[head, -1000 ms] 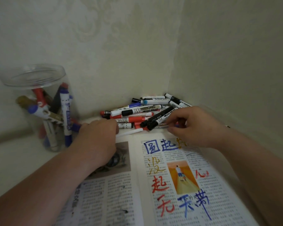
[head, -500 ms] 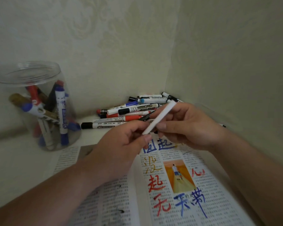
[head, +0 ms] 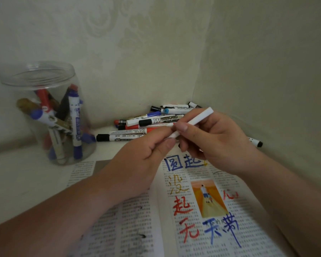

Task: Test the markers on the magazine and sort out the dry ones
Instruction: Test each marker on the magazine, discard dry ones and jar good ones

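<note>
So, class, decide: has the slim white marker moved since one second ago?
Yes. The white marker rose off the table at the magazine's top edge; left hand and right hand now hold it tilted before the marker pile.

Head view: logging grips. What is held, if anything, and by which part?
A white marker: the right hand pinches its barrel mid-length, the left hand pinches its lower end; the upper end is free.

Both the left hand (head: 145, 160) and right hand (head: 217, 143) grip a white marker (head: 196, 121) above the magazine (head: 202, 229).
</note>
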### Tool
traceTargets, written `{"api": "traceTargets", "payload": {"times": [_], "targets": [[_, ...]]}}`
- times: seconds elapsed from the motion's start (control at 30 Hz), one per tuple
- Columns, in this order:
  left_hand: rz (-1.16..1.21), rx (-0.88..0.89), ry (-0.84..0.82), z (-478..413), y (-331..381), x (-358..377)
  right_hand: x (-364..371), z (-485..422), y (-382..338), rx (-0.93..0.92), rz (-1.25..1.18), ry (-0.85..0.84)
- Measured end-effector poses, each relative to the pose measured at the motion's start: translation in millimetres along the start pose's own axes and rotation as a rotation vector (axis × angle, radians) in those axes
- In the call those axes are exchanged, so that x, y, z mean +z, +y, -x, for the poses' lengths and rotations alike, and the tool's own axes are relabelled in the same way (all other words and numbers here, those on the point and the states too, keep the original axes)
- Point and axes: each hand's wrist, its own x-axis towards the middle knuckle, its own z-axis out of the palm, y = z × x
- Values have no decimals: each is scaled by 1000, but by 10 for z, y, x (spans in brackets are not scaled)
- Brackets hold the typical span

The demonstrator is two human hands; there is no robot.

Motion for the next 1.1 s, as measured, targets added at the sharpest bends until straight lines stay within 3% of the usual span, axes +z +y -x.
{"api": "traceTargets", "payload": {"times": [0.13, 0.27, 0.37, 0.53, 0.63, 0.83, 0.97, 1.1], "targets": [[98, -24, -25, 7, 16, 0, 5, -5, -35, 24, -49, 51], [167, -103, -90, 33, -92, 18, -100, -79, 11, 72, -154, 372], [43, -49, -107, 22, -132, 41, -224, -95, -8, 111, 102, 503], [-2, -26, -140, 29, -138, 136, -281, -30, -311, 296, 378, 184], [19, -13, -142, 29, -65, 107, -305, 99, -455, 370, 378, 71], [97, -66, -65, 71, 27, 124, -366, 754, -274, 380, 284, 145], [-23, -68, -70, 82, 45, 132, -409, 1114, -92, 401, 131, 253], [-69, -9, -112, 82, 27, 160, -433, 1260, -28, 323, 147, 297]]}}
